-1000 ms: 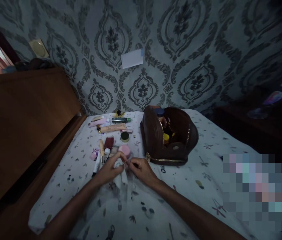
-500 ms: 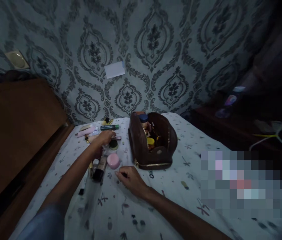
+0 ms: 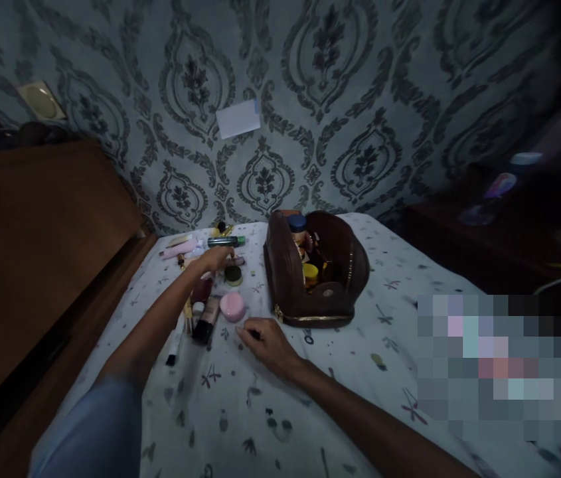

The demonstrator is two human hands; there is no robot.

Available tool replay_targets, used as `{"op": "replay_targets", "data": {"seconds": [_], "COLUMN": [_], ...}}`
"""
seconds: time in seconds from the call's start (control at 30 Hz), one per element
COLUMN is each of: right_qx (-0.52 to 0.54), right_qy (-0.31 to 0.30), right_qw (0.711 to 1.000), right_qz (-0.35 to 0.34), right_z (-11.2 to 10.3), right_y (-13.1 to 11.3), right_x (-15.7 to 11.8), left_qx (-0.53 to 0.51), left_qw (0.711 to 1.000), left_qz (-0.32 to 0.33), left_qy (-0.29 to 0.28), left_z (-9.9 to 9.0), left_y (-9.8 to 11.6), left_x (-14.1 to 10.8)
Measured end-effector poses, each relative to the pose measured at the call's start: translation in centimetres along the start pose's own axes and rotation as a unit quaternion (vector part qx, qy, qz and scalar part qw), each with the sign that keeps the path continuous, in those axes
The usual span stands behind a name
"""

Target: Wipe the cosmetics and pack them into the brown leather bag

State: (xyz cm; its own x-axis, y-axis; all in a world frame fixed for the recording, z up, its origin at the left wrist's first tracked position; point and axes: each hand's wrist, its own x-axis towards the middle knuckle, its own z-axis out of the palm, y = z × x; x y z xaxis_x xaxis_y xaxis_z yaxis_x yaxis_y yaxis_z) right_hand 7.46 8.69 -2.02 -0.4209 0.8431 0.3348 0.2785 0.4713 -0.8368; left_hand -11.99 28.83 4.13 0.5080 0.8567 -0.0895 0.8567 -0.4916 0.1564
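My left hand (image 3: pixel 220 257) reaches among the cosmetics, its fingers bent at a small dark pinkish item (image 3: pixel 237 261); whether it grips that item is unclear. Just beyond lies a dark tube with a green end (image 3: pixel 226 241). A round dark-lidded jar (image 3: pixel 233 275) sits beside the hand. My right hand (image 3: pixel 263 338) rests on the cloth with curled fingers, close to a pink round container (image 3: pixel 233 307); nothing shows in it. Left of that are a beige tube with a black cap (image 3: pixel 207 320) and a brush (image 3: pixel 174 345). An open brown bag (image 3: pixel 316 309) holds a yellow-lidded jar (image 3: pixel 311 274) and a blue-capped bottle (image 3: pixel 297 224).
Patterned white cloth (image 3: pixel 240 425) lies under everything. A brown wooden panel (image 3: pixel 36 259) borders the left side, and a patterned wall (image 3: pixel 265 179) stands behind. A bottle (image 3: pixel 499 186) stands on a dark surface at the right.
The view has shifted, so the bag and bottle appear farther right. My left hand stays by the small item among the cosmetics; my right hand stays near the pink container.
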Motion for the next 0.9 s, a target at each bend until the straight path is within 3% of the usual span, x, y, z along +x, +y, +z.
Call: {"op": "replay_targets", "data": {"seconds": [0.17, 0.3, 0.5, 0.7, 0.9], "right_qx": [-0.005, -0.005, -0.004, -0.009, -0.011], "right_qy": [-0.012, -0.016, -0.019, -0.021, -0.019], "right_qw": [1.000, 1.000, 1.000, 1.000, 0.999], "right_qz": [-0.004, -0.002, 0.006, -0.004, -0.023], "right_z": [0.1, 0.0, 0.0, 0.1, 0.1], "right_y": [0.1, 0.0, 0.2, 0.1, -0.3], "right_x": [0.1, 0.1, 0.0, -0.1, -0.2], "left_qx": [-0.015, -0.039, 0.015, 0.079, 0.008], "left_qw": [0.999, 0.995, 0.985, 0.978, 0.981], "left_qz": [-0.016, -0.003, -0.061, -0.133, -0.156], "left_qy": [-0.034, -0.097, -0.162, -0.142, -0.111], "left_z": [-2.8, -4.1, -2.1, -0.1, 0.6], "left_y": [-0.7, 0.8, 4.9, 8.0, 9.8], "left_x": [-3.3, -7.3, -12.5, -13.4, -16.1]}}
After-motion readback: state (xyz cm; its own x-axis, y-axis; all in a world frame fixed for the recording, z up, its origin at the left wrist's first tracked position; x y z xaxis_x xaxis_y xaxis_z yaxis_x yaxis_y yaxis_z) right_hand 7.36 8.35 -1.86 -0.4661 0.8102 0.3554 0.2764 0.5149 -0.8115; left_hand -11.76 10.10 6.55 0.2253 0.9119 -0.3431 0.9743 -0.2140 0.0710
